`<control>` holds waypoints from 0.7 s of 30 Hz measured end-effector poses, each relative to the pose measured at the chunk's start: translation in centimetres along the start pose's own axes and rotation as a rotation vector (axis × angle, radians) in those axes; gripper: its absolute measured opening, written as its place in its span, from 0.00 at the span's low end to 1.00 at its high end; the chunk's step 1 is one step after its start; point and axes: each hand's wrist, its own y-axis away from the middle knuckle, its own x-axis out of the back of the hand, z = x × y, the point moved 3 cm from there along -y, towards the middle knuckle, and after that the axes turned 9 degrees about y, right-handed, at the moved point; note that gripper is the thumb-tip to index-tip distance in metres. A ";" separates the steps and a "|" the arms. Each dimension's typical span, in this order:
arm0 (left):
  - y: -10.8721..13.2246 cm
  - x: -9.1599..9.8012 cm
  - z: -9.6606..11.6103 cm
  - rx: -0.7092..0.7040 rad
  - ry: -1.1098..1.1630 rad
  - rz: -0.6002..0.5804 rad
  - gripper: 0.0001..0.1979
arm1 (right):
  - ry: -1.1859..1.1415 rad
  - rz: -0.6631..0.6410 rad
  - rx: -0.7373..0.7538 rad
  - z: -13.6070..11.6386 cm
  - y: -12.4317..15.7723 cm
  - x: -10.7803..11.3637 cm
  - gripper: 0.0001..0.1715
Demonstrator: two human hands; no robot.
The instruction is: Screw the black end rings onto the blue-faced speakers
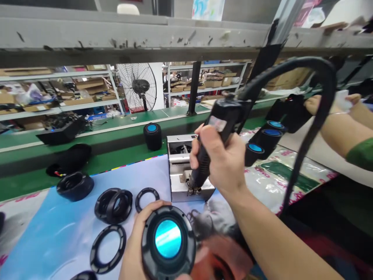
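Note:
My left hand (135,243) grips a round black speaker part (167,241) with a shiny blue centre, its face turned up toward me. My right hand (223,155) is closed around a black electric screwdriver (217,128) with a thick black cable looping up and over. The screwdriver's tip points down at a silver metal fixture (180,173), close to its base. Black plastic rings (107,249) and a thicker black rubber ring (75,186) lie on the printed mat (43,233) near my left hand.
A finished black speaker (152,136) stands on the green conveyor (96,126). Several blue-topped speakers (264,138) lie in a row at right, beside a co-worker's arms (344,132). A grey beam (145,39) crosses overhead; shelves and a fan (136,87) stand behind.

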 end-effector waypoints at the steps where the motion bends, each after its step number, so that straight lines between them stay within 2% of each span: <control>1: -0.2 -0.2 0.2 0.009 -0.002 -0.008 0.30 | 0.023 -0.024 -0.014 0.3 0.0 0.0 0.28; 5: -0.6 -0.9 0.5 0.057 -0.013 -0.017 0.19 | 0.020 -0.116 -0.057 1.2 0.4 -0.1 0.28; 14: -1.3 -0.4 0.4 0.093 0.000 0.012 0.18 | -0.057 -0.063 -0.051 1.3 0.3 -0.6 0.35; 16: -1.2 -0.3 0.4 0.084 0.007 0.013 0.23 | -0.060 -0.062 -0.056 1.5 0.3 -0.6 0.36; 19: -0.6 -0.2 0.3 0.071 0.027 0.011 0.37 | -0.054 -0.089 -0.090 2.1 0.7 -0.6 0.33; 21: -0.2 -0.1 0.1 0.075 0.039 0.011 0.40 | -0.051 -0.120 -0.125 2.0 1.1 -0.6 0.31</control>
